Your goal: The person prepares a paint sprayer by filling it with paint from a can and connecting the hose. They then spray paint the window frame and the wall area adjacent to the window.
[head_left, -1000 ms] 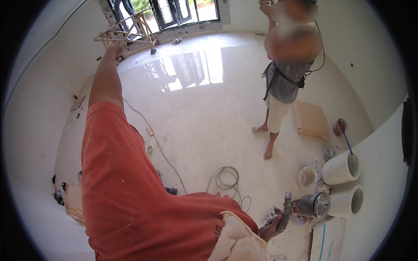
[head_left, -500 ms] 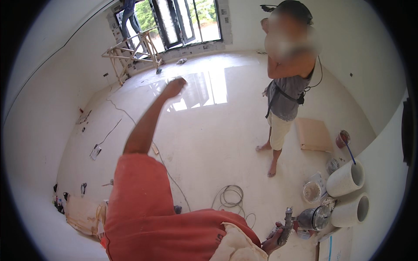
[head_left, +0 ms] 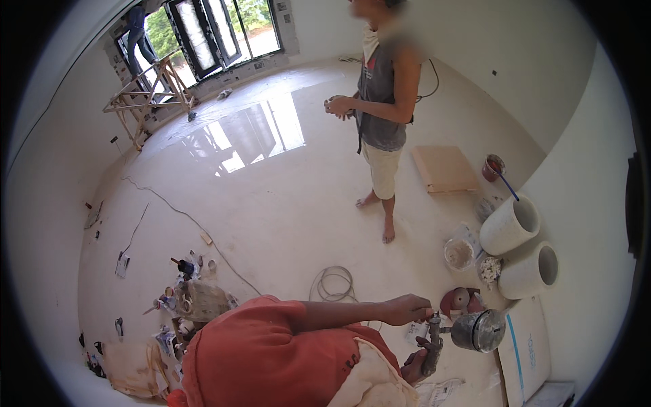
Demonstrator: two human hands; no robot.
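In my right hand (head_left: 413,365) is a dirty metal spray gun (head_left: 432,349), its grip wrapped by my fingers. A dark, paint-stained cup (head_left: 477,331) sits on the gun's right side, tilted with its round end facing right. My left arm reaches across my red shirt, and my left hand (head_left: 409,309) is closed, its fingertips at the upper end of the gun. The exact spot they pinch is too small to make out. Just beyond the cup, a reddish round container (head_left: 461,300) rests on the floor.
A co-worker (head_left: 386,88) stands ahead, hands together. Two pale cylinders (head_left: 508,227), a tub (head_left: 460,253), a brown carton (head_left: 444,169) and a red bucket (head_left: 494,167) line the right. A coiled hose (head_left: 332,281) lies ahead; clutter (head_left: 203,298) sits left. Another person stands on a wooden scaffold (head_left: 146,102).
My left hand has come back from its outstretched reach to the spray gun's upper end. The view has shifted, and the co-worker's raised arms have lowered.
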